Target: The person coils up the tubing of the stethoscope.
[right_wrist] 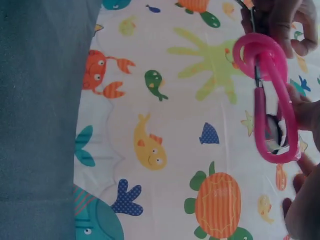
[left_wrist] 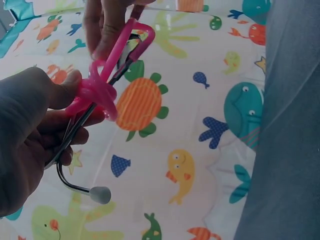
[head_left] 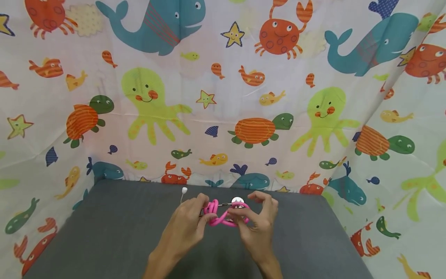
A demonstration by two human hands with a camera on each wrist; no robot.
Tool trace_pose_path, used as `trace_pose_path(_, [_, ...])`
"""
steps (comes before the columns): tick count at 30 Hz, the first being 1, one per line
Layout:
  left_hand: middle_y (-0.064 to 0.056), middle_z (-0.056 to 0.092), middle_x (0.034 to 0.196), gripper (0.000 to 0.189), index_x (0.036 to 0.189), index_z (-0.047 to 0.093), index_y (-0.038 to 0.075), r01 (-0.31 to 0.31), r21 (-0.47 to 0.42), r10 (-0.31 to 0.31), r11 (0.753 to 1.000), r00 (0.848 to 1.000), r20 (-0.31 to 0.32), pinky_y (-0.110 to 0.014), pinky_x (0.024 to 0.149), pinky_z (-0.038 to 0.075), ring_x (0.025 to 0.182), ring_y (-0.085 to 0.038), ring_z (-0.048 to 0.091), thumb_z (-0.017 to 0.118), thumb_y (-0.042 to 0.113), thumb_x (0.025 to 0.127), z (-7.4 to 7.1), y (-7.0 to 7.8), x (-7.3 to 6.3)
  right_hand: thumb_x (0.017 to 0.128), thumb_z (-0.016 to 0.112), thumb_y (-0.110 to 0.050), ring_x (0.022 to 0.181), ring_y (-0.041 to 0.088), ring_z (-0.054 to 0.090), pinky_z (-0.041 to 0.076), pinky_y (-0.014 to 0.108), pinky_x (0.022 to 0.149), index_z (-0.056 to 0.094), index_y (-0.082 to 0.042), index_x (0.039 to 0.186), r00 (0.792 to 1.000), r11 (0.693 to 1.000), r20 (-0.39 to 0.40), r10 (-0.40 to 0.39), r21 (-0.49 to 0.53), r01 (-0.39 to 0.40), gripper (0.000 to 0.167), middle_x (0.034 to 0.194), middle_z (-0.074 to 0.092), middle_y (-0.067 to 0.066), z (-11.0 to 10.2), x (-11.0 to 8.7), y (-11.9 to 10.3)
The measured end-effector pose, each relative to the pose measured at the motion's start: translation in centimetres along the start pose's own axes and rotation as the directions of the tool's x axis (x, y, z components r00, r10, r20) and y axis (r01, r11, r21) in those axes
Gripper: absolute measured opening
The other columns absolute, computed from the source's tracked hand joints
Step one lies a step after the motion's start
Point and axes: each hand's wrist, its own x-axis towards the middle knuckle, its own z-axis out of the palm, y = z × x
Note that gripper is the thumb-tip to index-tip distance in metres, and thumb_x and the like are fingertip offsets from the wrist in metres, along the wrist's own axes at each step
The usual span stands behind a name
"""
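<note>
A stethoscope with pink tubing (left_wrist: 92, 92) is held up in front of me between both hands. Its tubing is wound in a tight coil around the metal ear tubes (left_wrist: 75, 131), with a long loop running out to the right. My left hand (head_left: 186, 219) grips the coiled end, thumb on the coil and fingers behind it. My right hand (head_left: 259, 226) pinches the loop, its index finger raised. A shiny round chest piece (head_left: 237, 200) shows by the loop. One white ear tip (left_wrist: 100, 195) sticks out beyond the left hand.
Below the hands lies a dark grey table top (head_left: 115, 232). A white curtain printed with sea animals (head_left: 223, 50) rises behind the table and along both sides.
</note>
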Motion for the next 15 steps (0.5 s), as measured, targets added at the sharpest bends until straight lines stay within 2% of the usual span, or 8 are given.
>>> trace_pose_path(3, [0.012, 0.053, 0.075, 0.039, 0.1, 0.06, 0.014, -0.003, 0.0, 0.003, 1.0, 1.0, 0.012, -0.017, 0.065, 0.043, 0.07, -0.001, 0.042, 0.092, 0.02, 0.079, -0.1, 0.0, 0.1, 0.08, 0.091, -0.024, 0.109, 0.028, 0.044, 0.03, 0.034, 0.1, 0.076, -0.014, 0.082, 0.995, 0.996, 0.05, 0.085, 0.01, -0.085, 0.018, 0.113, 0.055, 0.018, -0.3, 0.1, 0.0])
trace_pose_path(7, [0.01, 0.054, 0.076, 0.041, 0.101, 0.061, 0.012, -0.008, -0.008, 0.008, 1.0, 0.999, 0.036, -0.018, 0.066, 0.044, 0.071, 0.0, 0.042, 0.092, 0.019, 0.077, -0.1, -0.1, 0.1, 0.068, 0.096, -0.005, 0.11, 0.023, 0.05, 0.04, 0.023, 0.095, 0.065, -0.013, 0.085, 0.974, 0.977, 0.094, 0.207, 0.041, -0.211, 0.036, 0.113, 0.055, 0.014, -0.8, 0.1, -0.3])
trace_pose_path(12, [0.008, 0.056, 0.076, 0.04, 0.103, 0.061, 0.013, 0.0, -0.012, 0.001, 1.0, 0.997, 0.078, -0.017, 0.065, 0.043, 0.07, 0.0, 0.042, 0.092, 0.021, 0.078, -0.1, -0.3, 0.4, 0.076, 0.093, -0.006, 0.112, 0.017, 0.053, 0.047, 0.026, 0.097, 0.064, -0.012, 0.092, 0.922, 0.932, 0.184, 0.342, 0.061, -0.358, 0.033, 0.115, 0.057, 0.008, -1.4, 0.3, -0.6])
trace_pose_path(15, [0.008, 0.055, 0.075, 0.039, 0.104, 0.062, 0.013, 0.016, -0.013, -0.015, 1.0, 0.994, 0.108, -0.017, 0.063, 0.041, 0.068, -0.001, 0.04, 0.091, 0.021, 0.08, 0.1, -0.7, 0.5, 0.08, 0.09, -0.008, 0.113, 0.012, 0.052, 0.046, 0.028, 0.097, 0.065, -0.012, 0.096, 0.885, 0.897, 0.218, 0.412, 0.072, -0.435, 0.029, 0.118, 0.057, 0.006, -1.8, 0.4, -0.6])
